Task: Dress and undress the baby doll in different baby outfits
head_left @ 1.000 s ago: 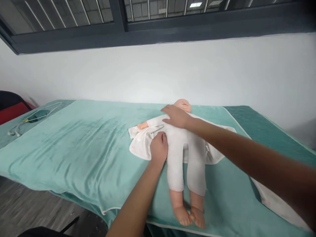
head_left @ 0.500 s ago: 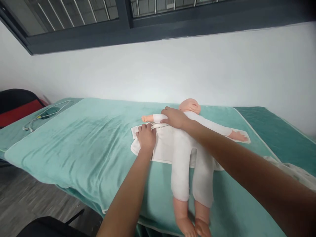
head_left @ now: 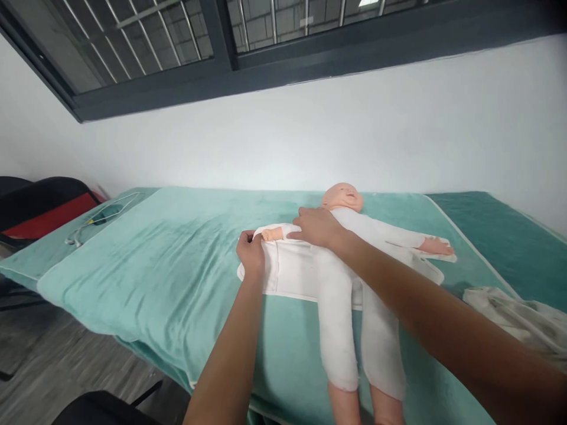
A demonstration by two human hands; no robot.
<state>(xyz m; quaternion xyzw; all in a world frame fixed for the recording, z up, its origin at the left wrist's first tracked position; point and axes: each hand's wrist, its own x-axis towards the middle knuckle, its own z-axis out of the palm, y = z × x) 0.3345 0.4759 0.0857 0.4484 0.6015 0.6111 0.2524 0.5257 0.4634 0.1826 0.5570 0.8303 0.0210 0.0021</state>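
Note:
A baby doll [head_left: 339,336] with a white-covered body and limbs lies on its back, its head toward the wall. Spread out beneath it is a white baby garment [head_left: 295,274]. My left hand [head_left: 251,254] pinches the garment's sleeve end, just beyond the doll's small hand [head_left: 271,234]. Closed around the doll's arm near the elbow is my right hand [head_left: 319,227], fingers partly hidden behind it. The doll's other arm stretches to the right, with garment cloth under its hand [head_left: 436,245].
A light green sheet [head_left: 146,254] covers the table. Crumpled white cloth [head_left: 518,316] lies at the right. A thin pale cord [head_left: 106,206] rests at the far left, near black chairs with a red part [head_left: 53,215]. Behind is a white wall [head_left: 283,147] below a barred window.
My left hand has gone from lying on the garment to pinching its sleeve end by the doll's hand. The doll's arm now lies lower along the sleeve. The view has shifted slightly.

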